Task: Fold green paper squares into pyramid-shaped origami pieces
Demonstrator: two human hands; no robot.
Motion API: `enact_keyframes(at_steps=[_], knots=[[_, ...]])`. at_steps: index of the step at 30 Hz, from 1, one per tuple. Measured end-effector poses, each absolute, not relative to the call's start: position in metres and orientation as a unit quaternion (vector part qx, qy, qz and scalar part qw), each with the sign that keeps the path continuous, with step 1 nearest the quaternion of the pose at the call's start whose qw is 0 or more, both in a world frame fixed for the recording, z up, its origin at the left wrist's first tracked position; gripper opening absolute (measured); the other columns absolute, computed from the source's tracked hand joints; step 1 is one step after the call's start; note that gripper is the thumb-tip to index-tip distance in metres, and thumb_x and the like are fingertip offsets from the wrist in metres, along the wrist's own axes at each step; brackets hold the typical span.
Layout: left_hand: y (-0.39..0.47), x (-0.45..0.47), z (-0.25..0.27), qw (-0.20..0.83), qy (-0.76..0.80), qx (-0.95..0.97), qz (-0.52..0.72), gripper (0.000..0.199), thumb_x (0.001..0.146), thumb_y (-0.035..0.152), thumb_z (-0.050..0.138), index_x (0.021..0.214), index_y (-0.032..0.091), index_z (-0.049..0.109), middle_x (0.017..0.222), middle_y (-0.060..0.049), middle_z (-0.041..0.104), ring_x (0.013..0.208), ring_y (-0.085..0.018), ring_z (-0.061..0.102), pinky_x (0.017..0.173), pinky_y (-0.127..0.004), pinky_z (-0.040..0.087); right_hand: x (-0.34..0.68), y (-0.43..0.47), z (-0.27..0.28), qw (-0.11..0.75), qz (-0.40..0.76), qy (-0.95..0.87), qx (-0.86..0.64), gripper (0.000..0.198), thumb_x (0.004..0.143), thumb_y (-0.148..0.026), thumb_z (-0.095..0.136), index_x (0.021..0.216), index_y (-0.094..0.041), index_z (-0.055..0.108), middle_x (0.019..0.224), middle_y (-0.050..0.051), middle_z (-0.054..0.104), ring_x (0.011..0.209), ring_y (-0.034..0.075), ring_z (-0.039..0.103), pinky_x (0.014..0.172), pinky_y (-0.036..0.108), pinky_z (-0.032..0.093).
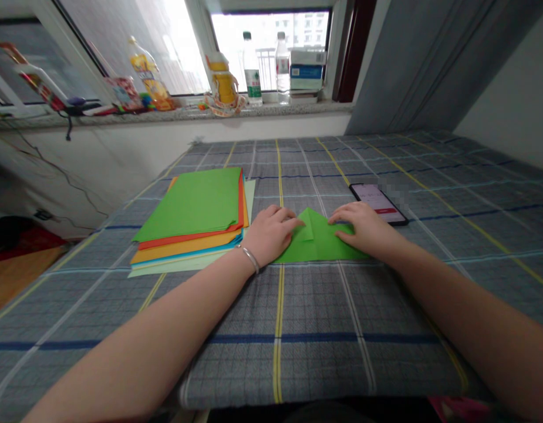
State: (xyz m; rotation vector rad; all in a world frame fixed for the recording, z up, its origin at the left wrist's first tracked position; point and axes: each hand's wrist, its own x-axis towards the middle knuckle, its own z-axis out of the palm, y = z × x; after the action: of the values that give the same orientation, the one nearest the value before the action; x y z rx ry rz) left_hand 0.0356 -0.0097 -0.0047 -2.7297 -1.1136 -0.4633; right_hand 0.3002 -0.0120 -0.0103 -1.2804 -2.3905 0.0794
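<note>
A sheet of green paper, folded to a point at its far end, lies on the checked cloth between my hands. A small folded flap shows left of its middle crease. My left hand, with a silver bangle at the wrist, grips the paper's left side, its fingers bent and its thumb near the flap. On the right slope, my right hand holds the paper with curved fingers at the fold edge and the thumb on top. Both hands hide the paper's outer corners.
Left of my hands lies a stack of coloured paper, green on top. A phone rests beyond my right hand. Bottles, a yellow cup and boxes line the windowsill. The checked cloth covers the surface.
</note>
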Motion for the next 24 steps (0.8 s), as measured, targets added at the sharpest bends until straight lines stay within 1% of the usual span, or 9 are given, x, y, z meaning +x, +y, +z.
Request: enact_keyframes(at_steps=[3,5,8,10,14,15,17,20,24], knots=[[-0.011,0.037,-0.006,0.069,-0.297,-0.943,-0.132,0.030,0.094,0.022,0.048,0.118,0.027,0.065,0.120,-0.005,0.064,0.109,-0.023,0.053,0.096,-0.041,0.043,0.294,-0.016,-0.009,0.204,0.058,-0.891,-0.400,0.023,0.080,-0.024,0.064,0.102,-0.025,0.072,0.107,0.006,0.071,0.107,0.026,0.060,0.100,0.046,0.043],[-0.013,0.039,-0.006,0.049,-0.271,-0.955,-0.112,0.031,0.096,0.027,0.046,0.123,0.026,0.063,0.122,-0.005,0.063,0.110,-0.023,0.054,0.096,-0.040,0.043,0.291,-0.019,-0.009,0.192,0.075,-0.902,-0.380,0.025,0.082,-0.030,0.065,0.105,-0.025,0.072,0.112,0.006,0.070,0.109,0.026,0.059,0.100,0.046,0.043],[-0.016,0.040,-0.005,0.019,-0.258,-0.961,-0.096,0.036,0.098,0.035,0.045,0.129,0.023,0.059,0.127,-0.007,0.062,0.112,-0.023,0.054,0.098,-0.040,0.043,0.290,-0.022,-0.010,0.168,0.081,-0.908,-0.375,0.034,0.081,-0.039,0.068,0.112,-0.025,0.070,0.120,0.008,0.067,0.112,0.026,0.058,0.100,0.045,0.044],[-0.018,0.041,-0.004,0.008,-0.258,-0.962,-0.091,0.043,0.095,0.043,0.050,0.132,0.022,0.057,0.130,-0.008,0.060,0.115,-0.025,0.054,0.100,-0.042,0.042,0.289,-0.024,-0.010,0.157,0.076,-0.910,-0.376,0.043,0.077,-0.045,0.071,0.114,-0.024,0.070,0.123,0.009,0.065,0.114,0.028,0.057,0.101,0.045,0.043],[-0.022,0.042,0.002,-0.004,-0.266,-0.960,-0.082,0.068,0.082,0.062,0.061,0.134,0.018,0.054,0.134,-0.010,0.059,0.119,-0.030,0.053,0.102,-0.046,0.042,0.288,-0.028,-0.006,0.149,0.074,-0.913,-0.372,0.058,0.068,-0.050,0.078,0.118,-0.022,0.069,0.125,0.011,0.064,0.115,0.030,0.056,0.102,0.047,0.042],[-0.023,0.042,0.003,-0.007,-0.270,-0.959,-0.081,0.069,0.081,0.063,0.062,0.132,0.018,0.055,0.134,-0.010,0.059,0.119,-0.030,0.053,0.102,-0.045,0.042,0.288,-0.029,-0.005,0.148,0.075,-0.913,-0.371,0.059,0.067,-0.050,0.079,0.118,-0.022,0.069,0.124,0.011,0.065,0.115,0.030,0.057,0.102,0.047,0.043],[-0.025,0.043,0.005,-0.010,-0.275,-0.958,-0.078,0.063,0.083,0.060,0.061,0.130,0.017,0.057,0.133,-0.010,0.060,0.119,-0.029,0.054,0.103,-0.044,0.042,0.287,-0.031,-0.002,0.148,0.075,-0.914,-0.370,0.055,0.068,-0.048,0.079,0.116,-0.023,0.070,0.122,0.011,0.067,0.113,0.030,0.058,0.102,0.046,0.043],[-0.027,0.044,0.005,-0.001,-0.276,-0.958,-0.080,0.053,0.088,0.051,0.058,0.128,0.017,0.058,0.131,-0.010,0.061,0.117,-0.028,0.055,0.102,-0.042,0.044,0.285,-0.034,0.002,0.139,0.073,-0.920,-0.359,0.043,0.074,-0.043,0.073,0.112,-0.022,0.071,0.119,0.010,0.069,0.110,0.028,0.061,0.099,0.043,0.045],[-0.030,0.048,0.006,0.019,-0.278,-0.958,-0.071,0.043,0.093,0.039,0.048,0.124,0.013,0.062,0.117,-0.012,0.064,0.105,-0.025,0.059,0.096,-0.039,0.048,0.283,-0.038,0.009,0.105,0.055,-0.925,-0.360,0.027,0.084,-0.032,0.060,0.106,-0.021,0.072,0.113,0.009,0.071,0.103,0.026,0.064,0.092,0.039,0.049]])
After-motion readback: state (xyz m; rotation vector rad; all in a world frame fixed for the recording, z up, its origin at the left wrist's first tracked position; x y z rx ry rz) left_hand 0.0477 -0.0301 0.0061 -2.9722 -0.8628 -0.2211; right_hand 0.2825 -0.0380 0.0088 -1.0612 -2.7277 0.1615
